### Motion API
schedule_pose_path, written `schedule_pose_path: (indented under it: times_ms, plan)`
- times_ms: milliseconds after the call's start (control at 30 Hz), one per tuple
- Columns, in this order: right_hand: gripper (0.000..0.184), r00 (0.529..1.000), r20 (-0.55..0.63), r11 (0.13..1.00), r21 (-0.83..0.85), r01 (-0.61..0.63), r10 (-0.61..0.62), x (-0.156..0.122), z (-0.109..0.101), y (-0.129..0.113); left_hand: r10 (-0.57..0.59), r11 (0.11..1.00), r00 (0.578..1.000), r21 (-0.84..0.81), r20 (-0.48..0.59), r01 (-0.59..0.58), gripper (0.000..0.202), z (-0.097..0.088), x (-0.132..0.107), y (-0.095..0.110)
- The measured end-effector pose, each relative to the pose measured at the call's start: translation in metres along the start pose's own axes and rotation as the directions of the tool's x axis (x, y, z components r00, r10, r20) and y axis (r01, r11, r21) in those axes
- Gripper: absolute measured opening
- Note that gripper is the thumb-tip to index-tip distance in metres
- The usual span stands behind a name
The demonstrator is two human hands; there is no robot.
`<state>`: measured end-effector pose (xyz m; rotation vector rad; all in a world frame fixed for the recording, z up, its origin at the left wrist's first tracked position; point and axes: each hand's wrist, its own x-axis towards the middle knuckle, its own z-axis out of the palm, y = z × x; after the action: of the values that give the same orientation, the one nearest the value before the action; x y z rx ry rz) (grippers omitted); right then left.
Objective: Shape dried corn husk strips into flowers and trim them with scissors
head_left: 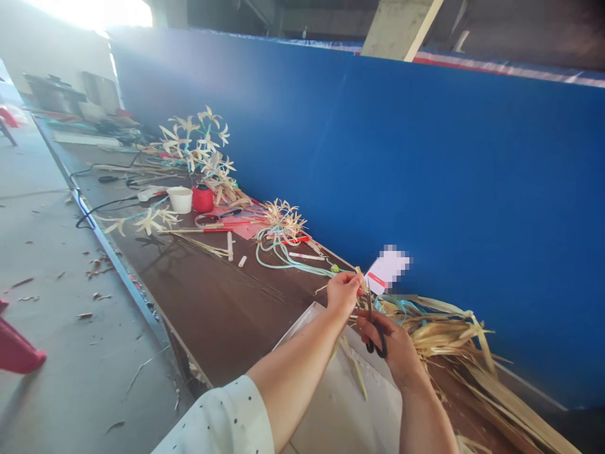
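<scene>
My left hand [343, 293] pinches a thin strip of dried straw [360, 273] above the brown table [212, 302]. My right hand [392, 343] is closed around black scissors [377, 345], with the blades pointing up toward the strip. Both hands hover over a white board [331, 403] at the table's near edge. A heap of dried husk leaves [454, 347] lies just right of my hands, against the blue wall.
Further along the table lie straw flowers [193, 145], a white cup [180, 199], a red spool [203, 198], pale blue cords [283, 255], cut sticks and a black cable. A blue panel [425, 164] backs the table. A red stool [16, 350] stands on the littered floor at left.
</scene>
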<state>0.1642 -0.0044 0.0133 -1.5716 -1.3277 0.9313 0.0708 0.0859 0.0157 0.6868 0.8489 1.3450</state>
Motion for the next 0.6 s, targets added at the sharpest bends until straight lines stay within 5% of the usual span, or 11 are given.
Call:
schedule_pose_path:
  times_ms: [600]
  plan:
    - [0.039, 0.999, -0.034, 1.0, -0.02, -0.001, 0.001, 0.0051, 0.0041, 0.0017, -0.013, 1.0, 1.0, 0.028, -0.018, 0.013, 0.014, 0.0003, -0.0024, -0.005]
